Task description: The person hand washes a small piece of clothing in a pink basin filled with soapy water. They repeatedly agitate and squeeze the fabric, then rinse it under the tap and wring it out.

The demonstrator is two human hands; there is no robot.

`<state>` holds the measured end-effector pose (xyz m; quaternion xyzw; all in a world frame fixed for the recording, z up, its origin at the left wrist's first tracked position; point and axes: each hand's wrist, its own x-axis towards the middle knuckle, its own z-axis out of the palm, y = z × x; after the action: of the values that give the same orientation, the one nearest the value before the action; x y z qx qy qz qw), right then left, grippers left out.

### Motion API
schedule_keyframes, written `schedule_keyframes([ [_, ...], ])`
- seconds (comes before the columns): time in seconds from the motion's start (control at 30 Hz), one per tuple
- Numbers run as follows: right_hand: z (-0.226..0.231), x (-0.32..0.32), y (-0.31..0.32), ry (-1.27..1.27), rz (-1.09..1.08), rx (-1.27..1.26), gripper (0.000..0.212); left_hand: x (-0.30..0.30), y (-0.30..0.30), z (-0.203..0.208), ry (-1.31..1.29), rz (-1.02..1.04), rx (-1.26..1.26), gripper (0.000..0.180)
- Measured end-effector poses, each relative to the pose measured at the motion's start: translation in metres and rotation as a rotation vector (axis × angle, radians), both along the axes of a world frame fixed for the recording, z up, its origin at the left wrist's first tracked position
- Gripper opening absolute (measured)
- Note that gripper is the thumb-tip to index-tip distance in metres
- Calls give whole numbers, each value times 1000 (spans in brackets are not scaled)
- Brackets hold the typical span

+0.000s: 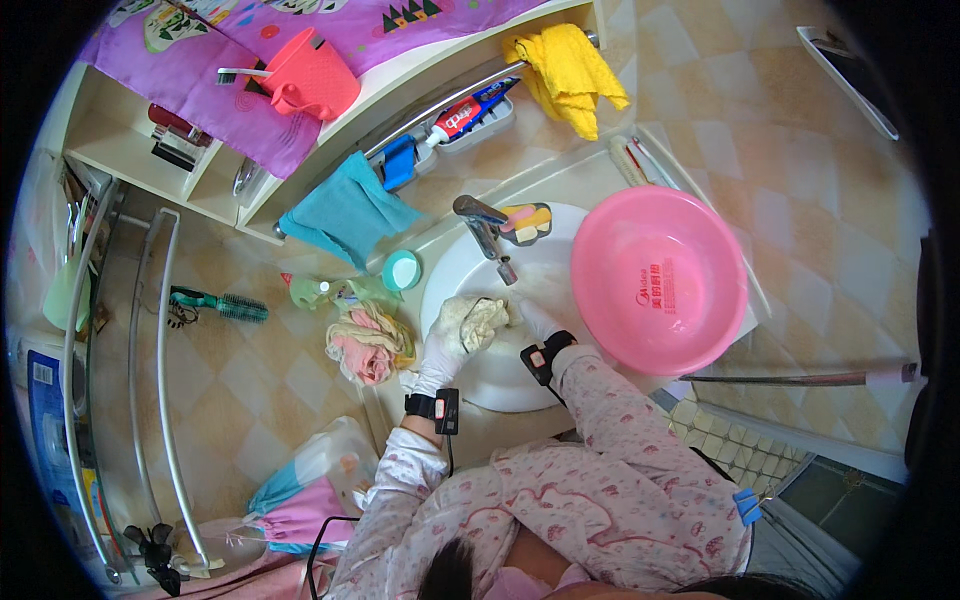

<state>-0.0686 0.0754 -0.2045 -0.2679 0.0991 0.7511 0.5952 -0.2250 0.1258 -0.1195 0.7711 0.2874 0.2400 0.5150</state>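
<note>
Over the white washbasin (440, 275), my left hand (447, 342), in a white glove, is closed on a crumpled off-white cloth (484, 322). My right hand (540, 322), also gloved in white, is just right of the cloth, low in the basin. Its fingers blend into the white bowl, so their pose is unclear. Beyond both hands stands the metal faucet (485, 232), its spout toward me. A sponge-like patterned pad (526, 222) lies beside the faucet. Each wrist carries a black strap with a small box.
A large pink plastic basin (640, 230) sits on the right of the counter, overlapping the washbasin's edge. Left are a turquoise-rimmed round tub (402, 270), a pink and cream cloth bundle (362, 352) and a green bottle (310, 291). Blue (350, 210) and yellow (568, 75) towels hang from a rail.
</note>
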Motion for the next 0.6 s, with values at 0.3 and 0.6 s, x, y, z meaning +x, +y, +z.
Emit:
schedule_keyframes([
  [0.3, -56, -8, 21, -191, 82, 435, 33, -9, -10, -51, -552, 274, -1199, 42],
  [0.6, -14, -35, -6, -1733, 82, 400, 25, 2, -4, -107, -592, 447, -1406, 44],
])
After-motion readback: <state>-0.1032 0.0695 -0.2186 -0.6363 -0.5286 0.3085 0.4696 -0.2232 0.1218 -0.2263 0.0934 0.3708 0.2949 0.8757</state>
